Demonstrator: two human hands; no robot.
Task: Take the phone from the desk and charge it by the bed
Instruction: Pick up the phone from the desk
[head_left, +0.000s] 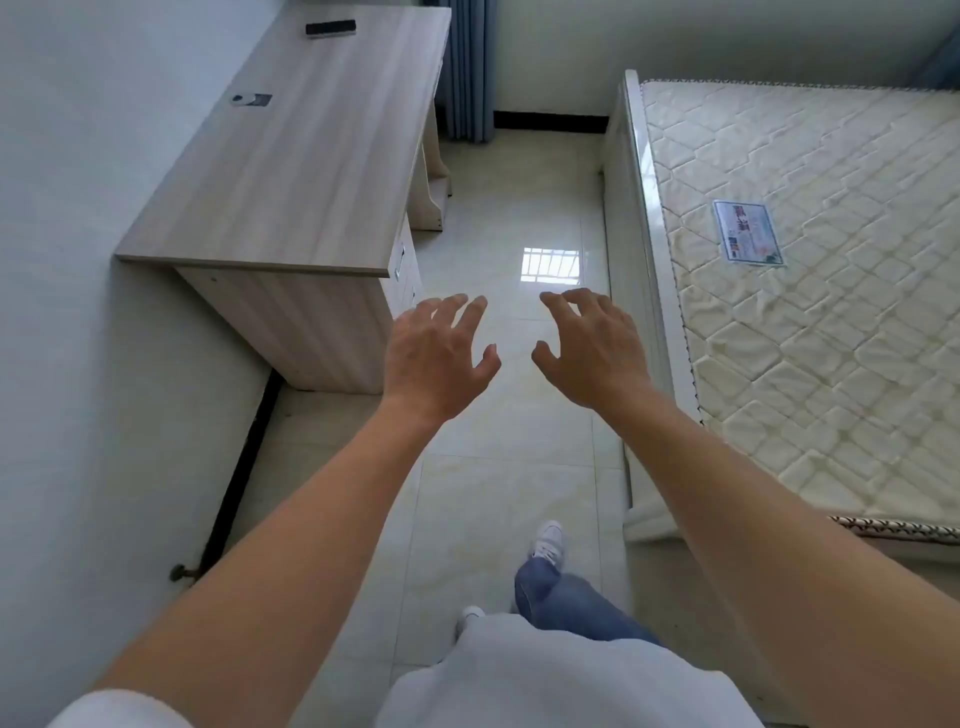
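Phone (331, 28) lying flat at the desk's (291, 171) far end; left hand (436, 353) and right hand (592, 348) spread, empty, above the floor (509, 467).

One desk (291, 156); one bed (810, 270); one phone (330, 27); two hands, left (436, 358) and right (592, 353); two shoes (548, 540).

desk (291, 171): phone (330, 27) far end | bed (810, 291): label (748, 233)
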